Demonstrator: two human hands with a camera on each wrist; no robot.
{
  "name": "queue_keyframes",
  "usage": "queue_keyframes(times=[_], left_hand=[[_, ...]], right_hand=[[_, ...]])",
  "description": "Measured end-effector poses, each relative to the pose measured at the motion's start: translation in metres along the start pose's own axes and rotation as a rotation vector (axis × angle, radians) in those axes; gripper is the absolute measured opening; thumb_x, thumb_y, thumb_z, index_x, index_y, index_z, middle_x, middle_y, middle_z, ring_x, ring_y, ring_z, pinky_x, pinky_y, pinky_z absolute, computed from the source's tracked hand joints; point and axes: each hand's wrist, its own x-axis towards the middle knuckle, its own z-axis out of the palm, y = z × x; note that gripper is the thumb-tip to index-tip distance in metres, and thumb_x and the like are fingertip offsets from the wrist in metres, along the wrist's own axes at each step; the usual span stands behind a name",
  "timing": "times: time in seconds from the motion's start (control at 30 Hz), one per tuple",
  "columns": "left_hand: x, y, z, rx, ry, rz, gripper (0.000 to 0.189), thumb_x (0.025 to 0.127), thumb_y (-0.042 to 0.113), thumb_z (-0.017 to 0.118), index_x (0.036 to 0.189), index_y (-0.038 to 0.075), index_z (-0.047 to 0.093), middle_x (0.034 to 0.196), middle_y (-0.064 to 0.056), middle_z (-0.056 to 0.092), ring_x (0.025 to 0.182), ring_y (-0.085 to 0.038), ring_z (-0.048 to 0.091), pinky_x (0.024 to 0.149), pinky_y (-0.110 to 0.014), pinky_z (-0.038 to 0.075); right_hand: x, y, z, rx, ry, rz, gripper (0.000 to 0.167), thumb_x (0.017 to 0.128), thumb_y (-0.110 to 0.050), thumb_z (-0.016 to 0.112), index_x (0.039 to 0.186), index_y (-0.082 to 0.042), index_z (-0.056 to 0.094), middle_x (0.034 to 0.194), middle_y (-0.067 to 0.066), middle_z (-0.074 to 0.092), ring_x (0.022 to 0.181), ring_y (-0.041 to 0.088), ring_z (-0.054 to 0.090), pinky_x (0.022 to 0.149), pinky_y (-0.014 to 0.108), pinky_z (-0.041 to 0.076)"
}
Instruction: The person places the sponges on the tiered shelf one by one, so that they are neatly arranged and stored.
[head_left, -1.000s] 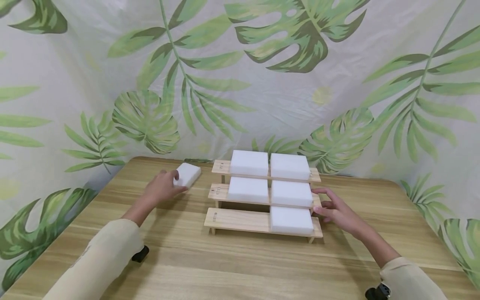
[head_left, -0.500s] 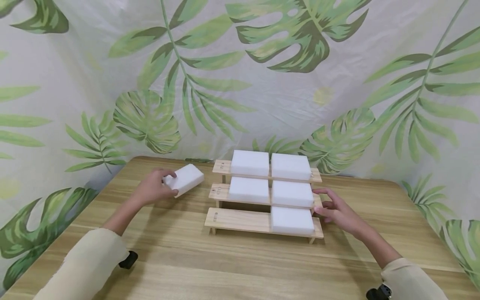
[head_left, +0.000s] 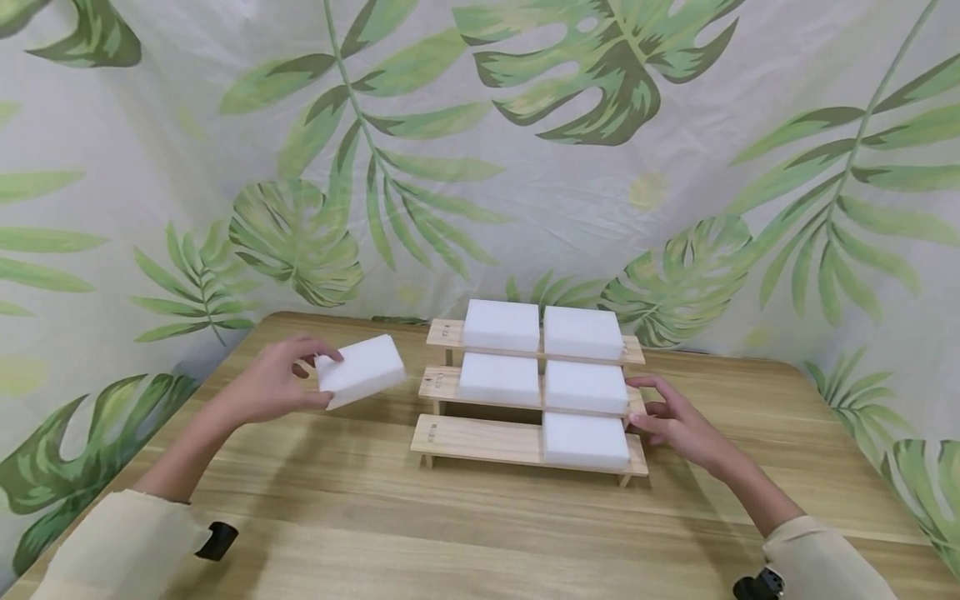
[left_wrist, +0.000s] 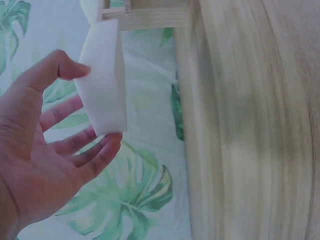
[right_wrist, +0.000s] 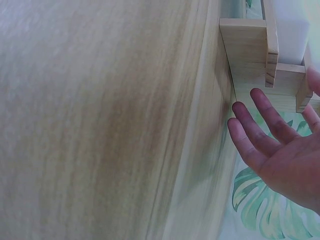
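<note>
My left hand [head_left: 273,383] pinches a white sponge block [head_left: 363,369] between thumb and fingers, lifted and tilted above the table to the left of the stand. In the left wrist view, the thumb presses one face of the sponge [left_wrist: 102,80] and fingertips touch its lower end. A three-tier wooden display stand [head_left: 476,438] stands at the centre back. At its right end my right hand [head_left: 686,429] grips the middle tier with thumb and forefinger. The other fingers of the right hand [right_wrist: 285,155] spread loosely, touching nothing visible.
Two white sponges rest on the top tier [head_left: 447,332] and two on the middle tier [head_left: 437,382]. One sponge [head_left: 585,439] lies at the right of the bottom tier, whose left part is bare. A leaf-patterned cloth [head_left: 570,208] hangs behind the wooden table [head_left: 450,533].
My left hand has raised the sponge off the table, drawn it toward me and turned it flatter to view. The right hand stays on the stand, which has not moved.
</note>
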Motion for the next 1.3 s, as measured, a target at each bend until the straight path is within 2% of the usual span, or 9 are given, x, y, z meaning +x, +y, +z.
queue_keyframes(times=[0.3, 0.5, 0.77, 1.0, 1.13, 1.3], left_hand=[[-0.009, 0.02, -0.004, -0.038, -0.056, 0.137, 0.042, 0.07, 0.007, 0.088, 0.108, 0.011, 0.072, 0.113, -0.005, 0.069, 0.093, -0.017, 0.062, 0.078, -0.034, 0.059], [-0.01, 0.037, 0.004, -0.068, -0.111, 0.206, 0.045, 0.069, 0.005, 0.089, 0.11, 0.014, 0.071, 0.116, -0.003, 0.067, 0.096, -0.016, 0.061, 0.079, -0.034, 0.058], [-0.009, 0.058, 0.025, -0.111, -0.186, 0.255, 0.047, 0.069, 0.009, 0.091, 0.111, 0.014, 0.071, 0.117, -0.006, 0.065, 0.092, -0.014, 0.061, 0.078, -0.03, 0.054], [-0.002, 0.066, 0.05, -0.134, -0.251, 0.27, 0.045, 0.071, 0.012, 0.089, 0.112, 0.015, 0.071, 0.118, -0.003, 0.064, 0.096, -0.015, 0.06, 0.081, -0.033, 0.055], [0.002, 0.072, 0.065, -0.134, -0.272, 0.286, 0.044, 0.071, 0.012, 0.087, 0.112, 0.017, 0.071, 0.116, 0.001, 0.065, 0.097, -0.014, 0.059, 0.081, -0.037, 0.056], [0.005, 0.081, 0.08, -0.138, -0.275, 0.318, 0.044, 0.072, 0.011, 0.088, 0.112, 0.016, 0.07, 0.117, 0.0, 0.066, 0.098, -0.016, 0.06, 0.081, -0.037, 0.056]], right_hand=[[0.0, -0.001, -0.001, -0.01, 0.01, 0.011, 0.059, 0.104, -0.019, 0.06, 0.155, -0.006, 0.032, 0.127, 0.029, 0.064, 0.116, 0.039, 0.064, 0.083, 0.043, 0.055], [0.0, -0.001, -0.001, -0.011, 0.009, 0.001, 0.058, 0.105, -0.019, 0.06, 0.154, -0.005, 0.032, 0.126, 0.029, 0.064, 0.115, 0.038, 0.064, 0.083, 0.043, 0.055], [-0.001, -0.001, -0.001, -0.004, 0.012, -0.001, 0.058, 0.104, -0.019, 0.06, 0.154, -0.005, 0.033, 0.127, 0.029, 0.064, 0.115, 0.038, 0.065, 0.083, 0.043, 0.055], [0.0, -0.002, -0.001, -0.003, 0.007, -0.001, 0.059, 0.105, -0.02, 0.06, 0.155, -0.006, 0.032, 0.129, 0.03, 0.062, 0.116, 0.038, 0.064, 0.084, 0.044, 0.055], [0.0, -0.003, 0.0, -0.004, 0.009, -0.004, 0.059, 0.105, -0.02, 0.06, 0.155, -0.006, 0.032, 0.131, 0.03, 0.061, 0.117, 0.038, 0.064, 0.083, 0.044, 0.055], [0.0, -0.002, 0.0, -0.007, 0.01, -0.008, 0.059, 0.105, -0.02, 0.06, 0.155, -0.006, 0.032, 0.132, 0.03, 0.061, 0.117, 0.038, 0.064, 0.083, 0.044, 0.055]])
